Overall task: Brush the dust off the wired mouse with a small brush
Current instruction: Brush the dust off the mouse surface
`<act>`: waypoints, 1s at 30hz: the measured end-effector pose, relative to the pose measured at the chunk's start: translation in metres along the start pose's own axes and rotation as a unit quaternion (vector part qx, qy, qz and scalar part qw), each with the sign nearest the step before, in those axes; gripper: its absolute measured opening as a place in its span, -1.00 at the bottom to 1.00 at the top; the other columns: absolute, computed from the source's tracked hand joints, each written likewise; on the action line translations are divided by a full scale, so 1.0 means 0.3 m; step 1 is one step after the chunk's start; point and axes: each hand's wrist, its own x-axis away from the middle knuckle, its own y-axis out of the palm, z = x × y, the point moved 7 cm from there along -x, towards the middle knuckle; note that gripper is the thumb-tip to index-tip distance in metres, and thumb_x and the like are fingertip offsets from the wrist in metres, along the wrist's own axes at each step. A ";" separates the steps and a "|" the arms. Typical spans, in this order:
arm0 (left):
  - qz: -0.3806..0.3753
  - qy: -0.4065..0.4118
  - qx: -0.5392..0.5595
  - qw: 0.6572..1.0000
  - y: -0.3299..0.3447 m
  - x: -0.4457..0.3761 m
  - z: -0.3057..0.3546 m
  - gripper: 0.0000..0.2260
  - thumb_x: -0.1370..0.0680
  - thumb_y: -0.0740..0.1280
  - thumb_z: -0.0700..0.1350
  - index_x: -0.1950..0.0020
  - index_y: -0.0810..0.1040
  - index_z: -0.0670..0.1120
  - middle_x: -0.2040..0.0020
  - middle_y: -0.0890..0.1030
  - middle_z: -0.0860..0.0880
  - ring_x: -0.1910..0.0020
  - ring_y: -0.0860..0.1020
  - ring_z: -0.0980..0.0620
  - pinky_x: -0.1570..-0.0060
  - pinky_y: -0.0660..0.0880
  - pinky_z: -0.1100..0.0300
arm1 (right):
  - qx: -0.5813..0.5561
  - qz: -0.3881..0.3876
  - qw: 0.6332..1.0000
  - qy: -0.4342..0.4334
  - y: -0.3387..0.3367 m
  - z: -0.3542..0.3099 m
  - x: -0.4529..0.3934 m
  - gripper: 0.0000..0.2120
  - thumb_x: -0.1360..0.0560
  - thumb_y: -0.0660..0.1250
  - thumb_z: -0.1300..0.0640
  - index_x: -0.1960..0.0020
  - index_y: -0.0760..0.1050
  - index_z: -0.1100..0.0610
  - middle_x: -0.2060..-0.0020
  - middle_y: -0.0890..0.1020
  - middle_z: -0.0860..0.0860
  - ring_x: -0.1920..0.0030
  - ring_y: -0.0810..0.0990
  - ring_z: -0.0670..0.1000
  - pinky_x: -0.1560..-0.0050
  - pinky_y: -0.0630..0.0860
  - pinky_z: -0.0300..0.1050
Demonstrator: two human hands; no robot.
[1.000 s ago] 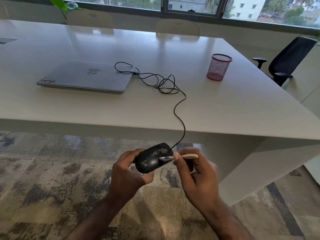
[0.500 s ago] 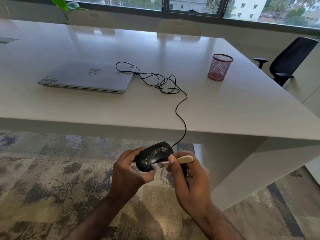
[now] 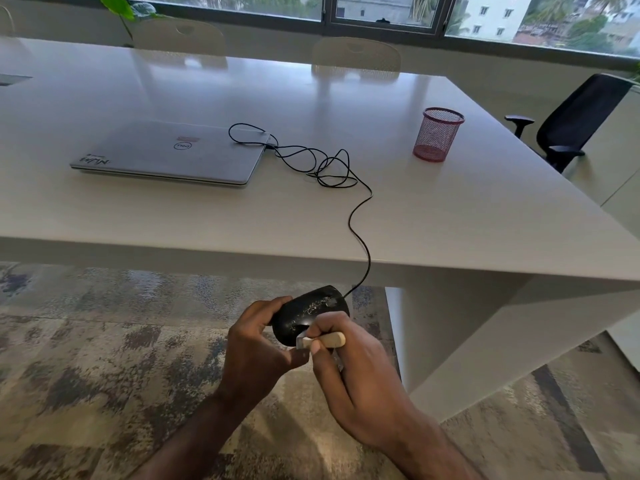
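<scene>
Mouse [image 3: 310, 315]: black, wired, held in the air below and in front of the table [image 3: 450, 216] edge, over the carpet [image 3: 104, 358]. Pale dust specks and streaks lie across its top; its underside and near end are hidden by the hands.

Left hand [image 3: 254, 355]: wrapped around the mouse's left side, thumb under its near end, fingers behind it and mostly hidden.

Brush [image 3: 323, 340]: small, pale wooden handle, pinched in the right hand [image 3: 360, 386], whose fingers close tight around it. Its head touches the mouse's near right flank; the bristles are blurred and largely covered by the fingertips. A grey part below the handle, between the fingers, is too unclear to name.

Cable [image 3: 360, 237]: black, runs from the mouse's far end up over the table edge, then loops in a loose tangle on the tabletop beside the laptop [image 3: 173, 152]; its plug end at the laptop's right edge is hard to make out.

Laptop: silver, shut, flat on the table, left of the tangle.

Cup [image 3: 437, 134]: red mesh, upright on the table, right of the tangle, well apart from it.

Chair [image 3: 575, 119]: black, past the table's right edge, partly cut off.

Forearms: both run out of the picture at the bottom.
</scene>
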 end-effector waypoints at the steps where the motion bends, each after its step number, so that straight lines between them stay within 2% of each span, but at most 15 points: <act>1: 0.001 -0.001 0.000 1.000 -0.001 0.000 -0.004 -0.42 -0.20 0.48 0.05 -0.18 0.63 -0.15 -0.01 0.63 0.02 0.00 0.59 0.16 0.01 0.48 0.40 | -0.008 -0.003 1.000 0.001 0.003 0.000 0.000 -0.91 -0.64 0.17 0.06 -0.09 0.43 -0.02 0.14 0.57 -0.18 0.14 0.55 -0.12 0.13 0.51 -0.19; 4: 0.000 0.001 -0.012 1.000 0.004 0.000 -0.019 -0.41 -0.14 0.63 -0.17 -0.16 0.63 -0.17 0.00 0.63 0.00 0.02 0.61 0.04 0.02 0.51 0.33 | -0.033 0.005 0.999 0.013 -0.001 0.013 -0.003 -0.92 -0.64 0.18 0.04 -0.10 0.43 -0.04 0.19 0.48 -0.31 0.22 0.51 -0.16 0.20 0.36 -0.37; 6: -0.004 0.002 -0.014 1.000 0.009 -0.001 -0.028 -0.38 -0.12 0.67 -0.23 -0.17 0.63 -0.16 0.00 0.63 0.00 0.02 0.60 0.06 0.03 0.52 0.31 | -0.042 0.007 0.999 0.015 -0.003 0.021 -0.005 -0.92 -0.64 0.19 0.06 -0.10 0.43 -0.04 0.21 0.46 -0.34 0.25 0.50 -0.18 0.21 0.32 -0.42; 12: 0.004 0.016 -0.012 1.000 0.005 0.001 -0.014 -0.43 -0.19 0.65 -0.15 -0.17 0.63 -0.14 -0.01 0.63 0.03 0.01 0.61 0.08 0.01 0.52 0.29 | -0.062 0.059 0.996 0.018 -0.043 0.041 0.004 -0.91 -0.63 0.22 0.10 -0.10 0.45 -0.04 0.19 0.50 -0.32 0.26 0.51 -0.17 0.21 0.37 -0.38; 14: 0.012 0.012 -0.008 1.000 0.003 -0.002 -0.009 -0.47 -0.22 0.61 -0.11 -0.16 0.63 -0.15 -0.01 0.63 0.02 0.01 0.61 0.07 0.02 0.53 0.29 | -0.029 0.077 0.997 0.011 -0.064 0.041 0.004 -0.90 -0.62 0.21 0.10 -0.10 0.44 -0.04 0.14 0.50 -0.35 0.19 0.53 -0.20 0.15 0.39 -0.38; 17: 0.007 0.018 -0.018 1.000 0.009 -0.001 -0.009 -0.46 -0.21 0.62 -0.12 -0.16 0.63 -0.16 0.00 0.63 0.01 0.02 0.61 0.06 0.02 0.54 0.28 | 0.047 0.052 0.997 -0.015 -0.054 0.015 0.005 -0.90 -0.59 0.20 0.10 -0.09 0.45 -0.03 0.11 0.49 -0.34 0.08 0.51 -0.32 0.03 0.40 -0.41; 19: 0.001 0.016 -0.022 1.000 0.011 -0.001 -0.013 -0.42 -0.18 0.67 -0.16 -0.16 0.63 -0.16 0.00 0.63 0.00 0.02 0.61 0.03 0.02 0.54 0.26 | 0.063 0.018 0.997 -0.040 -0.030 -0.004 0.009 -0.91 -0.58 0.21 0.12 -0.06 0.46 0.00 0.10 0.57 -0.24 0.07 0.53 -0.28 -0.01 0.46 -0.33; 21: -0.007 0.020 -0.014 1.000 0.009 -0.002 -0.008 -0.39 -0.17 0.65 -0.04 -0.18 0.62 -0.16 0.00 0.63 0.00 0.01 0.61 0.07 0.01 0.53 0.30 | 0.061 -0.016 0.997 -0.045 -0.009 -0.011 0.012 -0.92 -0.59 0.21 0.12 -0.05 0.45 0.00 0.08 0.62 -0.15 0.08 0.56 -0.20 -0.01 0.50 -0.24; 23: -0.007 0.021 -0.005 1.000 0.008 -0.001 -0.001 -0.37 -0.18 0.60 0.08 -0.17 0.62 -0.15 0.00 0.62 0.02 0.00 0.58 0.17 0.01 0.49 0.38 | 0.040 -0.031 0.998 -0.034 -0.004 -0.007 0.013 -0.93 -0.61 0.20 0.11 -0.06 0.44 -0.02 0.08 0.61 -0.19 0.07 0.56 -0.22 0.01 0.49 -0.25; 27: 0.006 0.011 -0.003 1.000 0.009 0.002 -0.018 -0.39 -0.14 0.69 -0.17 -0.16 0.63 -0.11 0.00 0.62 0.05 0.01 0.59 0.17 0.02 0.50 0.38 | 0.016 0.007 1.000 -0.023 -0.039 0.007 0.011 -0.91 -0.61 0.22 0.10 -0.08 0.46 -0.03 0.10 0.50 -0.38 0.07 0.53 -0.30 0.03 0.43 -0.31; 30: 0.005 0.016 -0.001 1.000 0.013 -0.001 -0.015 -0.42 -0.16 0.65 -0.17 -0.16 0.63 -0.11 0.00 0.62 0.05 0.02 0.60 0.13 0.02 0.50 0.37 | 0.039 0.050 0.998 -0.019 -0.069 0.016 0.004 -0.89 -0.59 0.22 0.10 -0.09 0.48 -0.02 0.08 0.48 -0.43 0.04 0.51 -0.36 -0.01 0.39 -0.42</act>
